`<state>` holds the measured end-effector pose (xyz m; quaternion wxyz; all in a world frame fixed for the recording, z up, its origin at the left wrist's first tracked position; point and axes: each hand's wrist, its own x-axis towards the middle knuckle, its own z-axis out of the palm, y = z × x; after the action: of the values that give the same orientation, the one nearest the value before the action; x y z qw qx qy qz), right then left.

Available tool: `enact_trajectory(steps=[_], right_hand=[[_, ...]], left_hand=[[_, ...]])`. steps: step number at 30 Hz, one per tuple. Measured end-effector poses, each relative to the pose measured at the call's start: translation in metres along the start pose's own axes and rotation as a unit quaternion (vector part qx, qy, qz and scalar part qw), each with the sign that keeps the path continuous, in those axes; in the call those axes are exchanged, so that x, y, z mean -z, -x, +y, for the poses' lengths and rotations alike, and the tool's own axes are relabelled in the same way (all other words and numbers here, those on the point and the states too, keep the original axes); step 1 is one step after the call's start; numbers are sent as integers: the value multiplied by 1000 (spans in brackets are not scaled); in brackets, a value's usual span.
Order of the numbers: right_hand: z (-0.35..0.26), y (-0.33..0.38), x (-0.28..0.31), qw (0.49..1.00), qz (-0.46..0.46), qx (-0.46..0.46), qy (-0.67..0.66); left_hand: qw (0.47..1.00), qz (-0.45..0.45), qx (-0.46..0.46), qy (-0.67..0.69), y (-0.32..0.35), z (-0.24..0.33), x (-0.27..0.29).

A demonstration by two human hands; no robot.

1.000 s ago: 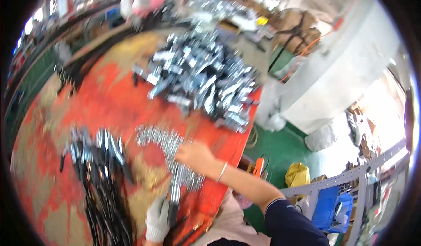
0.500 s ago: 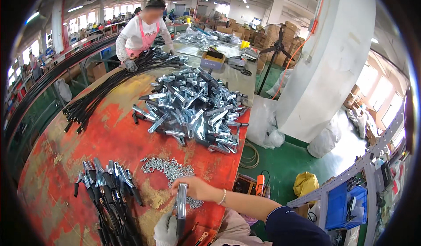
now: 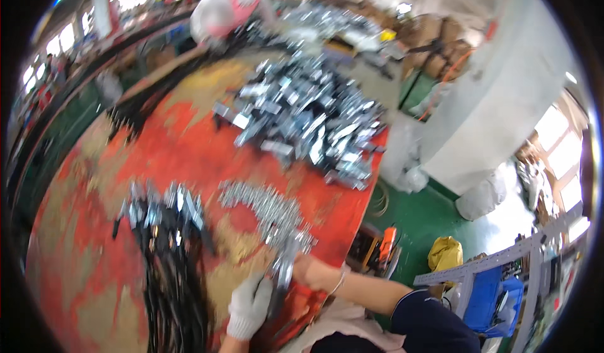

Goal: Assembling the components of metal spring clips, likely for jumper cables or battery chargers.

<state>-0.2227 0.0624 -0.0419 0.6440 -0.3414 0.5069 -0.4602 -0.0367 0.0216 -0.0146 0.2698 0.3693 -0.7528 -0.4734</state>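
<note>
My left hand, in a white knit glove, is closed on a clamp with silvery metal jaws and a black handle, tilted near the table's front edge. My bare right hand is beside the jaws; its fingers are hidden behind the metal and blurred. Just beyond the clamp lies a curved heap of small metal screws or nuts. To the left, several black cables with similar clamps on their far ends lie in a bundle.
A large pile of loose clamps covers the table's far right part. At the far side a person in a pink apron stands by more black cables. A white pillar and a rack with a blue bin stand at right.
The view has shifted and blurred. The clamp has tilted, and both hands have moved a little, with the right hand now lower along the jaws. The left hand still grips the clamp.
</note>
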Motion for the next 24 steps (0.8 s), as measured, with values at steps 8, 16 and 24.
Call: enact_trajectory(steps=[8, 16, 24], right_hand=[[16, 14, 0, 978, 60, 3, -202], [2, 37, 35, 963, 87, 126, 222], [17, 38, 44, 784, 179, 245, 541]], left_hand=[[993, -26, 92, 65, 9, 4, 5], [954, -50, -88, -283, 3, 3, -5], [879, 6, 306, 365, -10, -8, 2]])
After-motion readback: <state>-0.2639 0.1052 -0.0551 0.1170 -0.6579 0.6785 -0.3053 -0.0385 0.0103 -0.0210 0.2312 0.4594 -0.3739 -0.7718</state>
